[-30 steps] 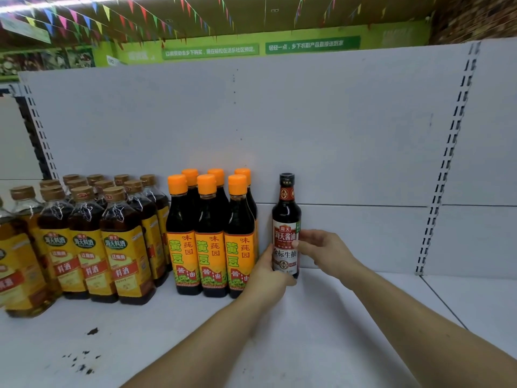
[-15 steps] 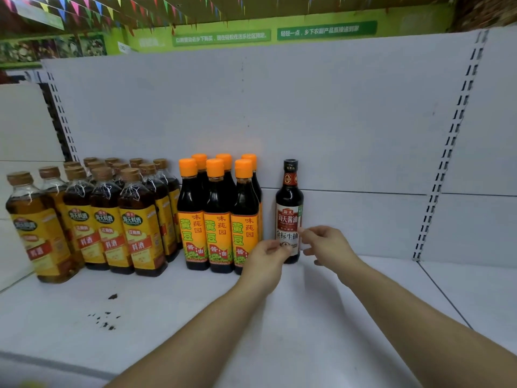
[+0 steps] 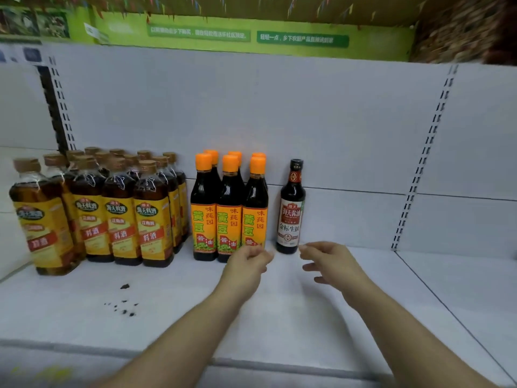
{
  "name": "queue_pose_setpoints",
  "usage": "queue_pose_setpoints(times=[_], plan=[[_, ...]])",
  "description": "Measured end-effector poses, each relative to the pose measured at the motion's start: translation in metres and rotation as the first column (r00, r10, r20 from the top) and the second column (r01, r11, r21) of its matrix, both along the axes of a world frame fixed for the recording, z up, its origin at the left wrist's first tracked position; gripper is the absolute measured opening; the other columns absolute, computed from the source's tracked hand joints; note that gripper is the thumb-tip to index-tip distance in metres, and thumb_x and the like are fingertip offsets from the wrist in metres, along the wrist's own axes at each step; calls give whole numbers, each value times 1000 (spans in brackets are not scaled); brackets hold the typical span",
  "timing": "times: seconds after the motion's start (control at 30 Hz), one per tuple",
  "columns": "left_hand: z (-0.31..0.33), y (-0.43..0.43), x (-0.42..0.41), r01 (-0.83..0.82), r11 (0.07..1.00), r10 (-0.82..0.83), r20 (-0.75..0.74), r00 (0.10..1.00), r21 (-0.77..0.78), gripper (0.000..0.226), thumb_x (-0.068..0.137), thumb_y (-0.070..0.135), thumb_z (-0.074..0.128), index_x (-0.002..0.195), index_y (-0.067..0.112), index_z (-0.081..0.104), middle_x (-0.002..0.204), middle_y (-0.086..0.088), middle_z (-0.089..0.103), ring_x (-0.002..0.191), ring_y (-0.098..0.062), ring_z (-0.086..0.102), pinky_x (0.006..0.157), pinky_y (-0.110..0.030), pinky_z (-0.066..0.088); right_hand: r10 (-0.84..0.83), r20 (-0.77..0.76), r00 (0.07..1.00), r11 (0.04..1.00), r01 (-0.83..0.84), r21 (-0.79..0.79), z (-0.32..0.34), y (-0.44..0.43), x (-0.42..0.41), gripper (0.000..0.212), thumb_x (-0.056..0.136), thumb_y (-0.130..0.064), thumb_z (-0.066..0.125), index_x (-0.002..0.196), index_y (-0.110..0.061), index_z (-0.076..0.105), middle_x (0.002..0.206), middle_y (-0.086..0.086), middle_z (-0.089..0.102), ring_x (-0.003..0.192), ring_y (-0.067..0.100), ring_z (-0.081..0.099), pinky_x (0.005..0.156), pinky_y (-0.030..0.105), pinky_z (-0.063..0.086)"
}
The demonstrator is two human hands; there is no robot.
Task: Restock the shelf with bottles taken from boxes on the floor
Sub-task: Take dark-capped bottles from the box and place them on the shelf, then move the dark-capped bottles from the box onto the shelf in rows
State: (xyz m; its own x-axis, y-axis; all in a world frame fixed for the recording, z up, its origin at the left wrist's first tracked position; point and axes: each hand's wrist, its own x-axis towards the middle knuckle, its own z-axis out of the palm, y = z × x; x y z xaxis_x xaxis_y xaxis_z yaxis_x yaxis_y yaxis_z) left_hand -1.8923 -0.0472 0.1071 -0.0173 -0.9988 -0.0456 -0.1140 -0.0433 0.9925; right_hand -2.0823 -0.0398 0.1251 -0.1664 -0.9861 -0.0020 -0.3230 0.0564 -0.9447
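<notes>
Nearest me two bare forearms reach in over the front lip of the white shelf [image 3: 279,326], and a scatter of dark specks [image 3: 124,303] lies off to the left on it. Further in, the left hand [image 3: 246,264] hangs with its fingers loosely curled and nothing in them, low in front of the orange-capped bottles [image 3: 229,208]. The right hand [image 3: 333,261] is relaxed and a little spread, also holding nothing. Straight beyond the gap between them stands the dark-capped soy sauce bottle [image 3: 291,211], upright, its long axis vertical, label facing out, just beside the orange-capped row and close to the back panel [image 3: 335,130]. The right hand is the nearer one, its fingertips just beside the bottle's foot; blur hides whether they touch. Neither hand grips it, so I judge this bottle placed; the boxes on the floor are out of view.
</notes>
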Motion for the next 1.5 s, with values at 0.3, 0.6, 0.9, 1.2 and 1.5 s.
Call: queue_pose_setpoints(times=[0.3,0.6,0.9,1.2,1.5], plan=[[2,38,49,178,984,-177,-41,983,16,34,96,36,68,126,20,64,118,7,68,105,-12,67,105,-48,50,-176,115,978,984,177,0,1,76,59,26,96,-43,68,109,-21,70,110,-3,75,99,18,73,96,46,57],[-2,88,81,293,956,-292,-115,949,-9,23,98,33,64,117,20,66,115,5,69,106,-12,67,100,-45,54,-313,148,938,947,320,-22,5,142,104,23,95,-42,69,106,-21,72,108,-3,77,98,18,75,97,48,57],[-16,129,47,430,902,-422,-166,891,19,20,97,26,67,115,17,66,109,1,71,99,-15,71,86,-37,53,-464,149,873,884,468,10,-11,205,91,22,96,-43,69,105,-23,71,110,-4,76,97,18,75,94,46,58],[-50,197,-39,569,820,-555,-147,819,71,8,98,22,65,105,19,66,102,1,72,93,-15,68,76,-33,47,-638,135,758,769,634,74,-39,301,23,22,97,-45,66,104,-25,71,114,1,74,99,24,73,92,49,60],[-93,302,-159,624,770,-614,-109,781,134,18,97,29,67,112,19,65,109,0,68,94,-17,68,78,-37,51,-725,113,679,688,710,147,-69,429,-83,34,98,-45,65,122,-20,67,119,-2,72,102,18,72,94,47,58]])
